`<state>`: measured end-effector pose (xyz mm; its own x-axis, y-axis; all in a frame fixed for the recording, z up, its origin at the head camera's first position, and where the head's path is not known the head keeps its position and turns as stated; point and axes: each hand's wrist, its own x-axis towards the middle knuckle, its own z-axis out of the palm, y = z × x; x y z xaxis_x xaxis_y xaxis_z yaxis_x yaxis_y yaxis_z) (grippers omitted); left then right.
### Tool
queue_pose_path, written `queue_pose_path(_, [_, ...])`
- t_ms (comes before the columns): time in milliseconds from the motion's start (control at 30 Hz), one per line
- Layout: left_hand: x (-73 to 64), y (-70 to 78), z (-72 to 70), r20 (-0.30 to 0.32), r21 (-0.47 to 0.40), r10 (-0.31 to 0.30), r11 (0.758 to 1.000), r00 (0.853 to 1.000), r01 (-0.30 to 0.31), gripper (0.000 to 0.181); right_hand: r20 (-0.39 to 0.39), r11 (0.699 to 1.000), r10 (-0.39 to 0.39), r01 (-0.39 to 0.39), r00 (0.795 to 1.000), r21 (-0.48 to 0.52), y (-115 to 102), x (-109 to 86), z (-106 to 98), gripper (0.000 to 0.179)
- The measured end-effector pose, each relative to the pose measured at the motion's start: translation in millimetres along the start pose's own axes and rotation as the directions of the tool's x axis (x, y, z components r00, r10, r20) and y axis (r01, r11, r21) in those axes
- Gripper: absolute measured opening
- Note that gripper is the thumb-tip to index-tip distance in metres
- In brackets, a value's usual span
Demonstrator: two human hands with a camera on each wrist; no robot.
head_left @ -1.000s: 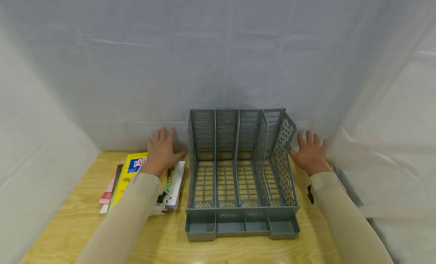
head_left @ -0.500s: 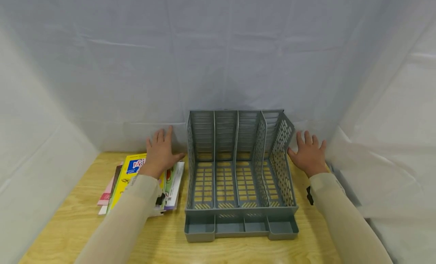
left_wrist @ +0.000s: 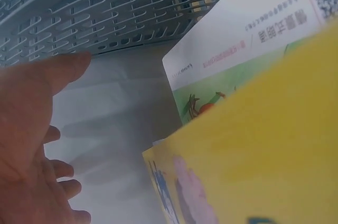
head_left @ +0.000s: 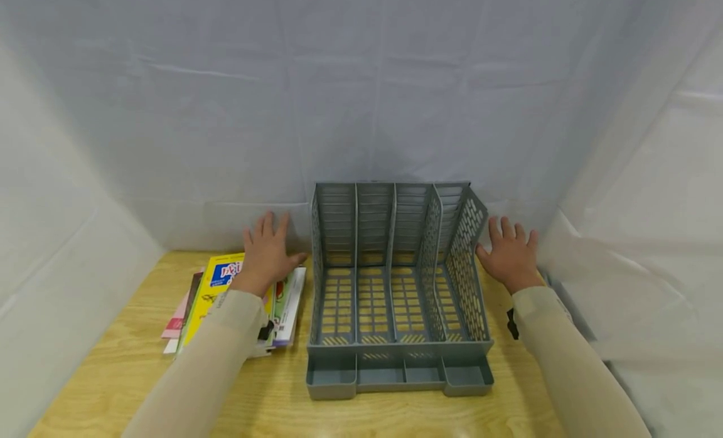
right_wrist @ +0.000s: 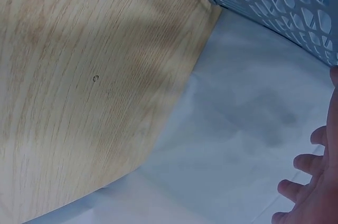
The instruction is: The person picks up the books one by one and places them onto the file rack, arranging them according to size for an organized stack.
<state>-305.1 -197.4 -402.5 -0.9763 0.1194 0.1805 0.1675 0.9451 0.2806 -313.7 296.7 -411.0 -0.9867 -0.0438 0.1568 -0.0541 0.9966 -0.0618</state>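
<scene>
A grey plastic file rack stands upright on the wooden table, with slotted dividers and small trays along its front. My left hand is just left of the rack, fingers spread, above a stack of books topped by a yellow book. In the left wrist view, the thumb reaches close to the slotted side wall; whether it touches cannot be told. My right hand is spread just right of the rack, its thumb near the side wall. Neither hand holds anything.
A white sheet hangs behind the table and along both sides. Pink, white and dark edges of other books stick out left of the yellow one. A white-and-green book lies between the stack and the rack.
Both hands keep nearly the same pose beside the rack. Only a very slight shift of the view shows; the rack and books stay in place.
</scene>
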Motion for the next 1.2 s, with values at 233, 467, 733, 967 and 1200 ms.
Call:
queue_pose_path(233, [3.5,2.3,1.5,0.000,0.001,0.018,1.000,1.000,-0.018,0.093,-0.002,1.000,0.004,-0.004,1.000,0.003,2,1.6,-2,0.073])
queue_pose_path(467, [-4.2,3.1,-3.3,-0.002,-0.017,0.019,1.000,1.000,-0.019,0.092,-0.028,0.999,-0.027,0.028,0.999,0.043,-2,-0.4,-6,0.074])
queue_pose_path(733, [-26.3,9.2,-10.3,-0.035,-0.018,0.077,0.997,0.996,-0.078,0.085,-0.098,0.967,-0.120,0.139,0.988,0.214,-5,-25.3,-12,0.033])
queue_pose_path(967, [-63.3,24.6,-24.8,-0.069,-0.039,0.118,0.992,0.991,-0.121,0.046,-0.137,0.938,-0.178,0.210,0.975,0.277,-11,-68.3,-1,0.019])
queue_pose_path(1200, [-113.8,39.4,-20.5,0.056,-0.122,0.017,0.992,0.998,-0.010,0.023,-0.046,0.918,-0.077,0.089,0.996,0.386,-15,-93.5,8,0.028])
